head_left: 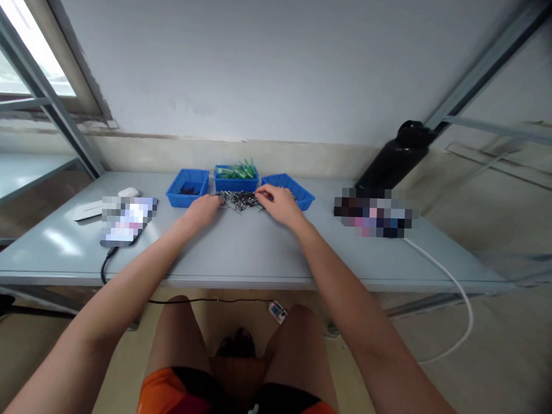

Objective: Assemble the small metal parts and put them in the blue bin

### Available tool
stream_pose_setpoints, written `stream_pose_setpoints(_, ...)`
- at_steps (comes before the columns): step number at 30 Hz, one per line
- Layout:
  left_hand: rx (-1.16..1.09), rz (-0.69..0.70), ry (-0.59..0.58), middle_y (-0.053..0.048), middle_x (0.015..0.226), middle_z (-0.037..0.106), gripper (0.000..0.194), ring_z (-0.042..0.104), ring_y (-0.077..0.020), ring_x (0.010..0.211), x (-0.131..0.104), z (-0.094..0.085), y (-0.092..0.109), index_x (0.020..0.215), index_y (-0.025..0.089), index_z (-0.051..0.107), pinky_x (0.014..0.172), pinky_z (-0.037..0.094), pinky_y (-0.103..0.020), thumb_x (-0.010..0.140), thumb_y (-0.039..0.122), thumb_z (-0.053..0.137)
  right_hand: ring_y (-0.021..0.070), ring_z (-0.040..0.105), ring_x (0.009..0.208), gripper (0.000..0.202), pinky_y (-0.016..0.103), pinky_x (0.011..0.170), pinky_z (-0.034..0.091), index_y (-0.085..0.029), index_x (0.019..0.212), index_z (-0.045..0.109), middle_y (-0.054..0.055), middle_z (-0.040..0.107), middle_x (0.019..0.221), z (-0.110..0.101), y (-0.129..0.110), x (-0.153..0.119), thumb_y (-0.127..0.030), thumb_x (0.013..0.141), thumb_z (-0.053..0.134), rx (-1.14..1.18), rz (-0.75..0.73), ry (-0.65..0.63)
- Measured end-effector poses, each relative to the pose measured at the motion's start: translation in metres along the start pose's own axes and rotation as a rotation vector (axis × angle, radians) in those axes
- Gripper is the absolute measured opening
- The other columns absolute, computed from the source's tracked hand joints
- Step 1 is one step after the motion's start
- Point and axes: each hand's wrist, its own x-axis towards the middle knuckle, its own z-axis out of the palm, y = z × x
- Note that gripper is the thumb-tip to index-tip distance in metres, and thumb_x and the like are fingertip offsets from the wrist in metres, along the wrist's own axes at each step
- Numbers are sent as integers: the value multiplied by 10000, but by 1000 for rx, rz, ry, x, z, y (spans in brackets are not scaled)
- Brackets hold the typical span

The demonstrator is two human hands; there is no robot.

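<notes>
A loose pile of small dark and silvery metal pieces (240,200), too small to name surely, lies on the table between my hands. My left hand (203,210) touches the pile's left edge with its fingers curled together; whatever lies within them is hidden. At the right edge, my right hand (280,203) has thumb and fingers pinched, and I cannot make out what is between the tips. Behind the pile stands a blue bin with green pointed pieces (238,171). Another blue bin (173,192) on the left holds small dark pieces. A third blue bin (303,196) is partly covered by my right hand.
On the left of the grey table (242,254) lie a cabled phone (129,222) and a white case (128,193). A black bottle (395,154) leans at the back right, beside a blurred-out object (375,216). A white cable (454,279) hangs over the right edge.
</notes>
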Motion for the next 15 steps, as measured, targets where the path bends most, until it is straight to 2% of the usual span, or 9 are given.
stream_pose_setpoints(6, -34, 38, 80, -123, 1012, 683, 358, 650, -265, 974, -3, -4, 11, 1126, 170, 644, 797, 515, -340, 860, 70, 426, 156, 579, 669, 226, 275, 672, 410, -183, 902, 691, 39, 686, 753, 3, -8, -2, -328, 879, 519, 40, 7, -65)
stream_pose_setpoints(11, -195, 209, 188, -98, 990, 665, 297, 633, -200, 913, 2, -6, 12, 1100, 137, 613, 831, 489, -300, 866, 76, 442, 157, 579, 700, 218, 267, 677, 405, -189, 973, 677, 33, 683, 774, 7, -15, -4, -314, 868, 533, 64, 2, -193)
stream_pose_setpoints(15, -290, 357, 244, -73, 947, 656, 226, 615, -183, 898, 0, -11, 17, 1049, 150, 609, 835, 478, -295, 879, 110, 466, 147, 562, 689, 229, 256, 663, 391, -192, 1015, 659, 21, 669, 773, 7, -17, -5, -335, 881, 539, 84, 7, -248)
